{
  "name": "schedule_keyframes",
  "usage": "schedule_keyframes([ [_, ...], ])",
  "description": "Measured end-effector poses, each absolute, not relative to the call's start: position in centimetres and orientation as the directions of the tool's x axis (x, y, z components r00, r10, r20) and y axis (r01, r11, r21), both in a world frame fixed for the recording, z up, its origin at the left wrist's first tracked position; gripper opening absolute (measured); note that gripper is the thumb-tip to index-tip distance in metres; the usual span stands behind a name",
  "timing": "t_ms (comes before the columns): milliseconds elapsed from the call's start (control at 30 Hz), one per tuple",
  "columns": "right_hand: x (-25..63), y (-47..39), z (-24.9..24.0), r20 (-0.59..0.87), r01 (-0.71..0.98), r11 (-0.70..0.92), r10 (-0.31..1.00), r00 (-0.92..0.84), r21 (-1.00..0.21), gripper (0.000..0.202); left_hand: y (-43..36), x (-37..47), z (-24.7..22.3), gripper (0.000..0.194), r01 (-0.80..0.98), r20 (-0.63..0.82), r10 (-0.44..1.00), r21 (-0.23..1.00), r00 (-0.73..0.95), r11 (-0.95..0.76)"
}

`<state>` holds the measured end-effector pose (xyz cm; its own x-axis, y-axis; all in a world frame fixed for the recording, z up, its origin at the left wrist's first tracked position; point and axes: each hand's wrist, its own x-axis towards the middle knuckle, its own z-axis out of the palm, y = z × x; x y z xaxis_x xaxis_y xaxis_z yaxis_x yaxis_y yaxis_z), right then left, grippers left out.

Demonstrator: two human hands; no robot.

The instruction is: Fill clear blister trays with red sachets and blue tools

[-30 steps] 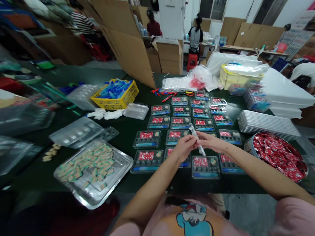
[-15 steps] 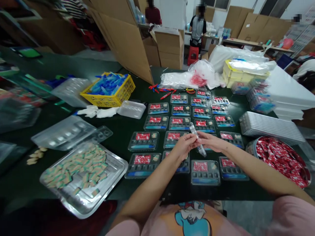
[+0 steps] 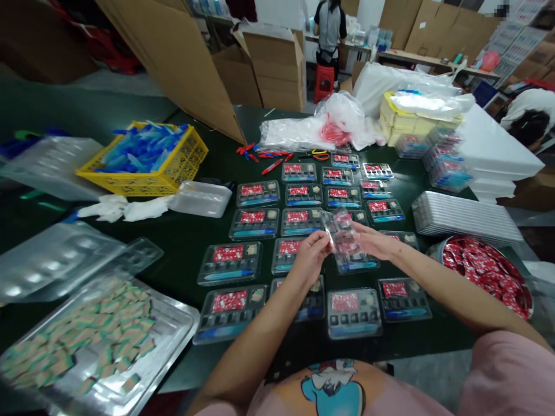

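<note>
Above the rows of filled trays I hold a thin transparent plastic blister tray (image 3: 344, 234), with moulded hollows and its face turned toward me. The fingertips of my left hand (image 3: 315, 254) pinch its left edge. At the right edge is my right hand (image 3: 376, 240), closed on the plastic, its fingertips partly behind it. Below and around are several filled blister trays (image 3: 228, 261), each with a red printed packet, a tan block and a blue pen-like stick. One such filled tray (image 3: 354, 312) lies nearest my body, below the hands.
At left, a metal tray (image 3: 173, 335) carries many tan-and-green blocks. A yellow basket (image 3: 191, 159) of blue sticks stands behind it. To the right are a round tin (image 3: 437, 254) of red packets and a stack of transparent trays (image 3: 463, 218). A cardboard sheet (image 3: 182, 69) leans at the back.
The plastic tray has turned from edge-on to face me, still between both hands. The head view has shifted, so the table things appear farther left.
</note>
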<state>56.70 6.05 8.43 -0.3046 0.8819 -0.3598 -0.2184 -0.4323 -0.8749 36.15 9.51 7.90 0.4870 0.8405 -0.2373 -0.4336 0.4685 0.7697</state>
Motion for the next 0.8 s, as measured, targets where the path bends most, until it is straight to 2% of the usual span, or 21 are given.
schedule_keyframes([
  [67, 59.7, 6.8, 9.1, -0.317, -0.085, -0.342, 0.923, -0.217, -0.936, 0.076, 10.1, 35.8, 7.6, 0.027, -0.462, -0.238, 0.855, 0.759, 0.461, 0.460],
  [167, 65.7, 8.4, 10.1, -0.200, 0.290, -0.178, 0.979, -0.045, -0.940, 0.093, 10.8, 35.3, 7.1, 0.025, -0.524, -0.233, 0.880, 0.729, 0.414, 0.439],
  [200, 67.8, 8.9, 10.2, -0.153, 0.440, -0.132, 0.988, -0.013, -0.888, 0.098, 11.0, 35.2, 6.9, 0.025, -0.543, -0.236, 0.886, 0.718, 0.400, 0.436],
  [267, 71.8, 9.9, 9.8, -0.089, 0.704, -0.052, 0.996, -0.016, -0.708, 0.105, 11.1, 35.1, 6.7, 0.026, -0.564, -0.239, 0.892, 0.704, 0.384, 0.431],
  [333, 74.8, 10.7, 8.4, -0.102, 0.864, 0.009, 0.992, -0.070, -0.503, 0.109, 11.2, 35.3, 6.5, 0.027, -0.569, -0.235, 0.891, 0.700, 0.388, 0.432],
  [433, 77.2, 11.6, 5.6, -0.224, 0.959, 0.062, 0.966, -0.127, -0.277, 0.111, 11.2, 35.6, 6.3, 0.028, -0.560, -0.217, 0.887, 0.708, 0.408, 0.431],
  [500, 77.7, 12.1, 4.1, -0.283, 0.975, 0.101, 0.946, -0.155, -0.196, 0.111, 11.3, 35.8, 6.3, 0.028, -0.555, -0.213, 0.885, 0.712, 0.413, 0.430],
  [667, 77.5, 13.2, 2.9, -0.328, 0.974, 0.190, 0.919, -0.220, -0.122, 0.114, 11.5, 35.8, 6.1, 0.028, -0.547, -0.218, 0.887, 0.720, 0.407, 0.428],
  [800, 77.8, 13.7, 2.7, -0.356, 0.972, 0.205, 0.905, -0.234, -0.118, 0.115, 11.5, 36.1, 6.2, 0.027, -0.545, -0.222, 0.887, 0.720, 0.406, 0.430],
])
